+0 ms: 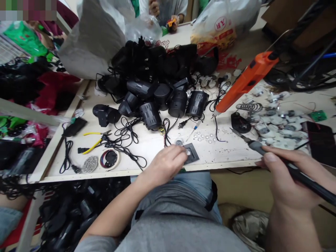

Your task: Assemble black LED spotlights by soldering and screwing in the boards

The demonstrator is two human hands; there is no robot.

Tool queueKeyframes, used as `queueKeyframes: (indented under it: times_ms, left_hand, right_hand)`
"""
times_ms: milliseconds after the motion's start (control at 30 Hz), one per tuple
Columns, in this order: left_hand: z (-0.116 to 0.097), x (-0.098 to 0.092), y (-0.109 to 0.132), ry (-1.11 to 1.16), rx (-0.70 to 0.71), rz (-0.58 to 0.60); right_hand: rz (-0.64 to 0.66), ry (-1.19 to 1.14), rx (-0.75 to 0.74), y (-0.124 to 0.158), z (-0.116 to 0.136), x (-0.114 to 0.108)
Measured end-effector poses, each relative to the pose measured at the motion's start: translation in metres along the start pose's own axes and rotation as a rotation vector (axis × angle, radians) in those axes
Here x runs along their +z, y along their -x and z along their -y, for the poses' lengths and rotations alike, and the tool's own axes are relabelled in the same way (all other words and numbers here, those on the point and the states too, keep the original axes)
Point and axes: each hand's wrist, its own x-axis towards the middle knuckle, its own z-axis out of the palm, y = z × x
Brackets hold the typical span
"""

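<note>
My left hand rests at the front edge of the white workbench, its fingers pinched on a small clear part over a dark square plate. My right hand is wrapped round the grey and black handle of a soldering iron, whose metal tip points left and up over the bench. A row of small clear lenses lies just beyond the plate. A small black disc sits near the iron's tip.
A heap of black lamp housings with trailing cords fills the bench's middle. An orange power screwdriver hangs above the right side. Yellow-handled pliers, a tape roll and white parts lie around. Another person's hands work at the far end.
</note>
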Motion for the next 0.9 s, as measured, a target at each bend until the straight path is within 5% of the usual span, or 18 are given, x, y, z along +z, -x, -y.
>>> queueKeyframes:
  times_ms: [133,467,900]
  left_hand:
    - [-0.009,0.013,0.019,-0.004,0.1,0.005]
    - [-0.02,0.043,0.044,0.138,-0.275,-0.262]
    - [-0.023,0.048,0.042,0.101,-0.391,-0.336]
  right_hand:
    - [0.121,-0.104,0.004,0.01,0.019,0.013]
    - [0.492,-0.383,0.015,0.04,0.042,0.012]
    - [0.502,-0.423,0.034,0.052,0.053,0.002]
